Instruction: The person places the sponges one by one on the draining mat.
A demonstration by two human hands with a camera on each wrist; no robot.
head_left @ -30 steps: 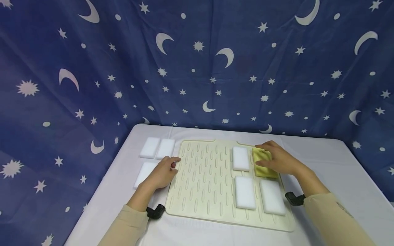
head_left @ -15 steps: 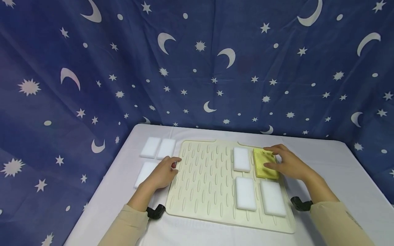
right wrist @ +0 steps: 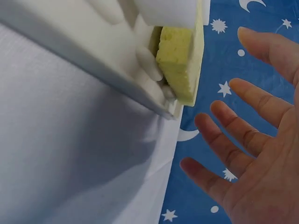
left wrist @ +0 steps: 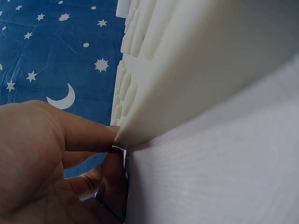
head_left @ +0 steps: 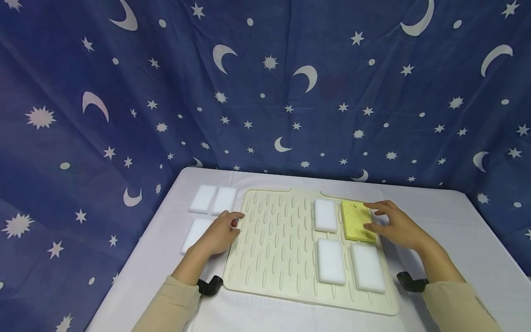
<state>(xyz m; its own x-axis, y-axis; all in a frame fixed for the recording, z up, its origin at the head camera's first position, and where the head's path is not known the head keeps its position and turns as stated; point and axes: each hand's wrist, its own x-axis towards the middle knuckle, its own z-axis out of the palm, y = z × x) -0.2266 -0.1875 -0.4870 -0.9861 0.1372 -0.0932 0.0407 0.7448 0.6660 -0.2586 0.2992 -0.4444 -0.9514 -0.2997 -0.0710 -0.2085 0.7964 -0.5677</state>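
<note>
A cream dish drying mat (head_left: pixel 274 258) with raised oval ridges lies on the table. My left hand (head_left: pixel 219 233) is at its left edge; in the left wrist view the thumb and a curled finger pinch the rim. A yellow sponge (head_left: pixel 356 221) lies flat at the mat's upper right. Beside it, my right hand (head_left: pixel 400 226) hovers with fingers spread, apart from the sponge in the right wrist view. White sponges lie on the mat, one left of the yellow one (head_left: pixel 325 215) and two in front: a left sponge (head_left: pixel 330 261) and a right sponge (head_left: pixel 367 268).
On the white tablecloth (head_left: pixel 249 313) left of the mat lie more white sponges: one at the far left (head_left: pixel 203 199), one beside it (head_left: pixel 224 201), and one partly behind the left hand (head_left: pixel 194 233). A blue star-and-moon curtain (head_left: pixel 265 92) hangs behind the table.
My right hand has let go of the yellow sponge and drawn back to the right. The sponge, squeezed earlier, now lies flat and full. The left hand stays at the mat's edge.
</note>
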